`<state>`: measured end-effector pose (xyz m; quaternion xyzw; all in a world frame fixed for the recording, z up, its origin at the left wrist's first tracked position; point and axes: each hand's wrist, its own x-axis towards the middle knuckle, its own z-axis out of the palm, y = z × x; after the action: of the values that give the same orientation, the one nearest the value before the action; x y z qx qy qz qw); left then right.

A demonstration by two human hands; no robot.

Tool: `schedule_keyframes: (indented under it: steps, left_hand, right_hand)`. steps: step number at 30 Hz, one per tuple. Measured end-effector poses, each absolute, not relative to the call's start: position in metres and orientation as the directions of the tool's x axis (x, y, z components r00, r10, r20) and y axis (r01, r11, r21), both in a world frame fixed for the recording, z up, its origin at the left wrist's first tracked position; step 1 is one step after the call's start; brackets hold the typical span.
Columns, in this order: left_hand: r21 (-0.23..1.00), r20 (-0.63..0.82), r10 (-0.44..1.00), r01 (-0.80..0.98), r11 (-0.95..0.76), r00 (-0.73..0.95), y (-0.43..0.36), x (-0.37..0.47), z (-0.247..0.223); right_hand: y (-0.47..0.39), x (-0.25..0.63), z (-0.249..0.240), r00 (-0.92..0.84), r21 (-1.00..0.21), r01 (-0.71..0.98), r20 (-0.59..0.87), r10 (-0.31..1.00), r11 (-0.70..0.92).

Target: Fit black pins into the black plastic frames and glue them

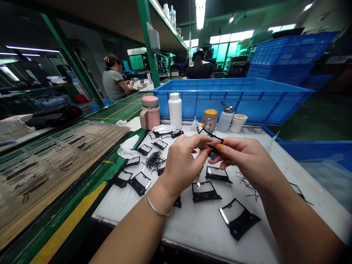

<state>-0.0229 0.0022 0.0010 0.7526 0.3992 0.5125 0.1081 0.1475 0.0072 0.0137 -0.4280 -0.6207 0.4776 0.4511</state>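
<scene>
Between the fingertips of both hands, raised above the white tabletop (132, 216), is a small black plastic frame (211, 136) with an open window. My left hand (187, 157) pinches its near left side, and my right hand (233, 152) grips it from the right. Fingers cover much of its lower part. Several similar black frames (239, 220) lie about on the table below and to the left. A tangled heap of thin black strips (154, 160) sits left of my left hand. More loose black strips (249, 185) are under my right wrist.
Behind my hands stand a pink mug (150, 113), a white bottle (175, 110), a yellow-lidded jar (209, 119), a pump bottle (225, 119) and a white tub (238, 123). A big blue crate (233, 104) is beyond them. Divided trays (55, 161) lie left. Two people sit farther back.
</scene>
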Motion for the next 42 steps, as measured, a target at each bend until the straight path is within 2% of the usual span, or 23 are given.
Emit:
schedule_keyframes:
  steps: [7,14,21,29,42]
  left_hand:
    - [0.586,0.669,0.720,0.465,-0.664,0.184,0.0019,-0.0236,0.0023]
    - [0.745,0.573,0.798,0.289,-0.601,0.183,0.0047,-0.0235,0.0010]
    - [0.825,0.490,0.859,0.239,-0.511,0.145,0.0077,-0.0228,-0.0001]
    - [0.820,0.500,0.858,0.251,-0.514,0.119,0.0082,-0.0219,-0.0023]
    - [0.736,0.599,0.796,0.327,-0.592,0.091,0.0048,-0.0196,-0.0031]
  right_hand:
    - [0.0075,0.1455,0.0149,-0.216,-0.976,0.122,0.150,0.965,0.179]
    - [0.0081,0.1457,0.0134,-0.225,-0.957,0.174,0.192,0.955,0.233]
    - [0.0085,0.1441,0.0121,-0.263,-0.937,0.221,0.209,0.942,0.270]
    - [0.0081,0.1449,0.0110,-0.255,-0.940,0.203,0.219,0.942,0.273]
    - [0.0080,0.1434,0.0099,-0.222,-0.947,0.184,0.220,0.950,0.263]
